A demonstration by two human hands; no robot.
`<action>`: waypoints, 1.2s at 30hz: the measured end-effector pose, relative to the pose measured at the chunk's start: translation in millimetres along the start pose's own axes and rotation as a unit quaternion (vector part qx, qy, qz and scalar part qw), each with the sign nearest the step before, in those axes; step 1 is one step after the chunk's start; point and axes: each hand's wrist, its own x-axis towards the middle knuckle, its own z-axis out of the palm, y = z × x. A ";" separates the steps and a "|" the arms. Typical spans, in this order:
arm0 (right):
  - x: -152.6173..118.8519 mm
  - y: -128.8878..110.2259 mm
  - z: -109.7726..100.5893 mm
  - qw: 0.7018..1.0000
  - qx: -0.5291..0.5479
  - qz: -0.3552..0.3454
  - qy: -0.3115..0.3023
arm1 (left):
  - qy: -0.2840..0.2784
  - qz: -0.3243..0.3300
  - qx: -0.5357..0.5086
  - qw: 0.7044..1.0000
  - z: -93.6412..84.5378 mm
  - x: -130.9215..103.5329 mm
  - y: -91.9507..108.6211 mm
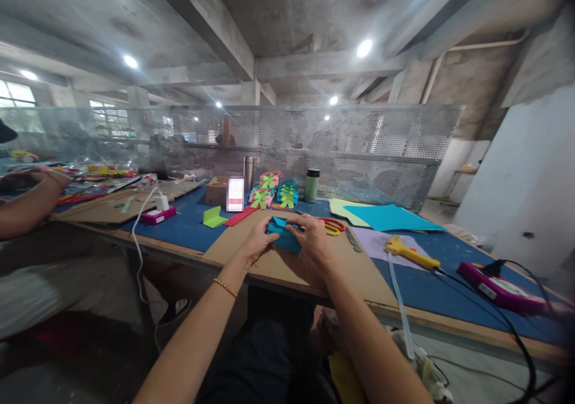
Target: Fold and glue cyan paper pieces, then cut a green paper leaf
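Between both hands is a folded piece of blue paper (287, 242), raised a little over the cardboard sheet (251, 254). My left hand (257, 242) grips its left side, thumb in front. At its right side, my right hand (313, 237) pinches the upper edge with thumb and fingers. Red- and yellow-handled scissors (333, 225) lie just beyond the right hand, with a dark blade (353, 240) beside them. A folded green card (214, 217) and a red strip (241, 215) rest to the left of the hands.
Small boxes with green bows (287, 196) stand at the back near a green bottle (311, 185), a steel flask (248, 173) and a carton (216, 191). A yellow glue gun (411, 253), blue sheets (390, 217) and a purple power strip (501, 287) lie right. Another person's arm (33, 200) is at left.
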 end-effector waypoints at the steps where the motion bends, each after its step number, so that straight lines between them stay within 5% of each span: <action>1: 0.5 0.3 0.1 1.000 0.007 -0.001 0.001 | 0.002 -0.001 0.003 1.000 0.4 -0.3 0.5; 15: -1.4 1.3 7.0 0.992 -0.111 -0.038 0.037 | 0.000 0.008 0.034 0.999 -0.4 0.0 -1.4; 36: -5.5 -10.9 -2.7 0.975 -0.168 -0.141 -0.046 | -0.016 0.035 -0.060 0.997 -5.5 5.1 -4.8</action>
